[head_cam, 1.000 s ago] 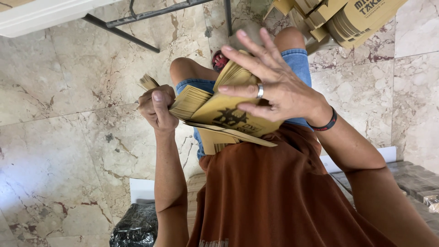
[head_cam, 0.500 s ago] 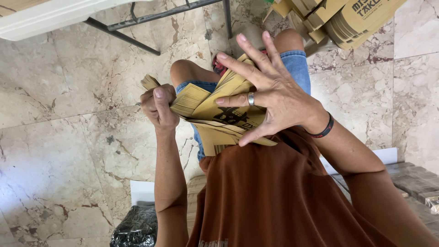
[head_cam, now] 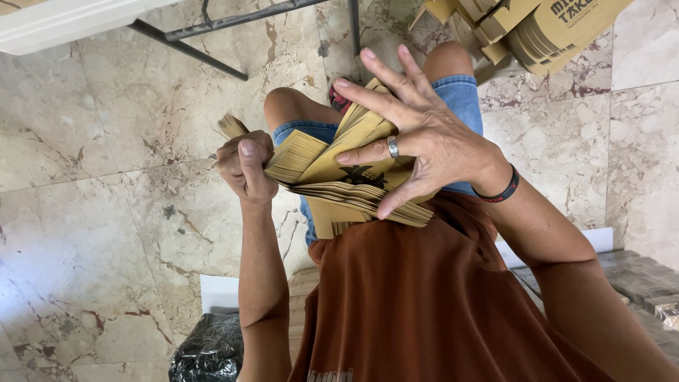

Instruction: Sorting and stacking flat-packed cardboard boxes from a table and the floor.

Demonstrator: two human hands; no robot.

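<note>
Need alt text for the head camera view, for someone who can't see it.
Seated person's left hand grips a stack of flat brown cardboard sheets over the lap while the right hand fans through them, fingers spread. More folded cardboard boxes lie on the marble floor.

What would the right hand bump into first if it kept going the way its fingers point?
The right hand lies spread on the stack of flat brown cardboard sheets, fingers pointing toward the left hand. Sliding on, it would probably meet that hand first, though depth is hard to judge.

This looks like a makeshift packing workroom, shown by its polished beige marble floor (head_cam: 106, 212), a white folding desk on black metal legs (head_cam: 71, 21), and piles of flat brown cardboard takeaway boxes (head_cam: 537, 35) stacked nearby.
</note>
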